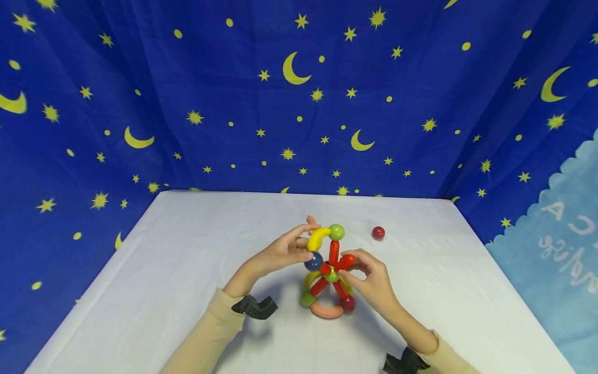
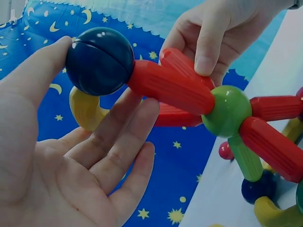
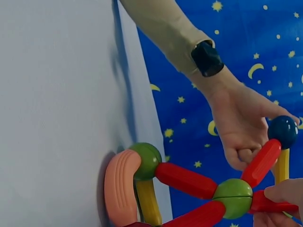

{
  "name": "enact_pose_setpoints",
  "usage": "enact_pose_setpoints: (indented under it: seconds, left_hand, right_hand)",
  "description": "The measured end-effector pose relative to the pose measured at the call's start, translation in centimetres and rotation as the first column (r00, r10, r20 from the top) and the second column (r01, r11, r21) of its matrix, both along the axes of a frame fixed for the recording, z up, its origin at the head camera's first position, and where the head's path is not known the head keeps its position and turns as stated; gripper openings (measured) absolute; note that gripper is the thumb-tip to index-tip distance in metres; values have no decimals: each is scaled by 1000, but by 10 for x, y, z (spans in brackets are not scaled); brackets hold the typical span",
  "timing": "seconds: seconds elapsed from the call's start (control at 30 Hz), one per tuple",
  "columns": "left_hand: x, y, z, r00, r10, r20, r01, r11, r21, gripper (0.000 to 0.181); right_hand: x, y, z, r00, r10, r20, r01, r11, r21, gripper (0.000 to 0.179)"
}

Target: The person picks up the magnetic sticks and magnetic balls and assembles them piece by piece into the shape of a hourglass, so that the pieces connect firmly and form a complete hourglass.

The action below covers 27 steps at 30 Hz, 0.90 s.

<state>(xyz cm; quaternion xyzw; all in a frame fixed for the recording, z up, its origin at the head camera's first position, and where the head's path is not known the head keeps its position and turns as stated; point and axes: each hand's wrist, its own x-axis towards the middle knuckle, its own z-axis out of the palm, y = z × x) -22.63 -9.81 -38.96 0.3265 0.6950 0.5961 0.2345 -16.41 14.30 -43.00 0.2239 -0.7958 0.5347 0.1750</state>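
Magnetic rods and balls form an upright structure. From its middle green ball (image 1: pixel 332 275), several red rods spread out. My left hand (image 1: pixel 285 250) holds the dark blue ball (image 2: pixel 100 61), the thumb against one side. Its other fingers lie by the yellow curved rod (image 1: pixel 317 239), which arches to the top green ball (image 1: pixel 337 232). My right hand (image 1: pixel 375 283) pinches a red rod (image 2: pixel 184 68) between thumb and fingers. Below, a peach curved rod (image 3: pixel 122 187) joins a green ball (image 3: pixel 147 161) and a dark red ball (image 1: pixel 348 303). A peach-coloured end shows beyond the left fingers.
A loose red ball (image 1: pixel 378 232) lies on the white table (image 1: pixel 187 249), behind and right of the structure. Blue curtains (image 1: pixel 224 88) with moons and stars enclose the table. A light blue lettered cloth (image 1: pixel 560 234) hangs at right.
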Motion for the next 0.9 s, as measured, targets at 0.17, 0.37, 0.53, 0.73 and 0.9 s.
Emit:
enact_pose_setpoints:
  seconds: [0.17, 0.37, 0.53, 0.73, 0.9]
  left_hand:
    - [0, 1, 1, 1000, 26, -1, -26, 1000, -6, 70]
    - [1, 1, 0, 1000, 25, 13, -24, 1000, -14, 74]
    - [0, 1, -1, 1000, 20, 6, -20, 1000, -23, 71]
    - [-1, 0, 0, 998, 68, -17, -69, 997, -38, 60]
    - [-3, 2, -1, 997, 82, -15, -82, 996, -46, 58]
  right_hand:
    - [-7, 0, -2, 999, -14, 30, 14, 1000, 4, 34]
    - [-7, 2, -3, 998, 10, 59, -11, 1000, 22, 33]
    - [-10, 8, -4, 999, 2, -44, -5, 998, -57, 30]
    - [-33, 20, 10, 961, -252, -116, 232, 958, -169, 11]
    - [-70, 44, 4, 895, -433, 103, 443, 892, -95, 13]
